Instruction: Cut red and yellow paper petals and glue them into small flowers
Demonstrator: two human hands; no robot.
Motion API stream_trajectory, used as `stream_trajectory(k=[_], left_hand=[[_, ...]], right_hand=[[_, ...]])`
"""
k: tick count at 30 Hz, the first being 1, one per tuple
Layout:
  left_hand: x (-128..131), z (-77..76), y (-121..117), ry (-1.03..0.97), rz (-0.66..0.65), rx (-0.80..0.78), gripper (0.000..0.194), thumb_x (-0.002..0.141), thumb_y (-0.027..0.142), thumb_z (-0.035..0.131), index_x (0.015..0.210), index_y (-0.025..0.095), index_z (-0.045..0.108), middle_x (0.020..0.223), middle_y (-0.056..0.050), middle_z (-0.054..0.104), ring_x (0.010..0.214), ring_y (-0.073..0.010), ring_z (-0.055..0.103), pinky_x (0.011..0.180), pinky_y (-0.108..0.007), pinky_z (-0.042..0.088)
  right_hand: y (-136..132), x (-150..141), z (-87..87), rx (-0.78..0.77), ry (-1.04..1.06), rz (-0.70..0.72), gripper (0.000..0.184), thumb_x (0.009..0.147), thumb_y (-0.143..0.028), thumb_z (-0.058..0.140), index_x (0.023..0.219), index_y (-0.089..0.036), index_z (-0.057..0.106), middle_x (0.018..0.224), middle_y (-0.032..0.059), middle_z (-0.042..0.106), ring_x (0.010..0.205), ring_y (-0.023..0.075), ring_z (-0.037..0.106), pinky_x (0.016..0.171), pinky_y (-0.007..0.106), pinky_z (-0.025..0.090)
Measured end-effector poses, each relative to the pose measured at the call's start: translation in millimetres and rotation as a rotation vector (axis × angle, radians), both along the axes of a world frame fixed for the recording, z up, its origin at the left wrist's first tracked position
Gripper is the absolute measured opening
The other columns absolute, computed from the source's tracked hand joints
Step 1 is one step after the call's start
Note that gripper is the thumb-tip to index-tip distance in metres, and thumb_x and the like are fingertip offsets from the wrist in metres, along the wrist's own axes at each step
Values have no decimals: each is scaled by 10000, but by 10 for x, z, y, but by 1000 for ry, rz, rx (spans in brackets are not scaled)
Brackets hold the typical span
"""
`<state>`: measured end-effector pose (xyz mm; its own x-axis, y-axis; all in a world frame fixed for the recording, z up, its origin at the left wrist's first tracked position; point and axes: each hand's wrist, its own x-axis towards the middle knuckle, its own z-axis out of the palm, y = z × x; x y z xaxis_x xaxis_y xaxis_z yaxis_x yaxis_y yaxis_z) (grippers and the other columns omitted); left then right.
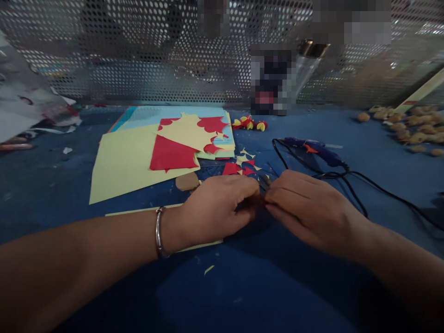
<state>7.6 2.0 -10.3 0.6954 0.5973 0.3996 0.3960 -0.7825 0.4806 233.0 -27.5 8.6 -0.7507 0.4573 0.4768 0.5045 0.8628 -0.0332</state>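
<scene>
Both hands (262, 203) meeting, paper sheets (132, 159) beyond

Two hands (263, 206), one glue gun (317, 150)

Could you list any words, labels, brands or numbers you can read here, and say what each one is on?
None can be read.
The coloured paper sheets are plain.
The glue gun shows no legible marking.
The pixelated object by the mesh wall is too blurred to read.
</scene>
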Motion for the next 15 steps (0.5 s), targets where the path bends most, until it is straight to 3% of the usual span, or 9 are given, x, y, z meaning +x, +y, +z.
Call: stream_trajectory(k=[6, 15], left_hand=[[-4, 12, 23, 15, 2, -18, 55, 880, 145, 634, 853, 188, 655, 829, 0, 748, 739, -144, 674, 667, -250, 465], [-8, -5, 15, -18, -35, -13, 64, 839, 120, 634, 826, 162, 680, 784, -5, 736, 700, -137, 651, 649, -253, 453]], right_hand=[[6, 23, -18, -88, 33, -35, 136, 1045, -126, 518, 983, -189, 622, 837, 41, 654, 771, 184, 608, 706, 316, 498], [52, 55, -64, -58, -33, 0, 146, 1052, -153, 504, 961, -198, 609, 841, 54, 657, 779, 197, 597, 702, 330, 504]])
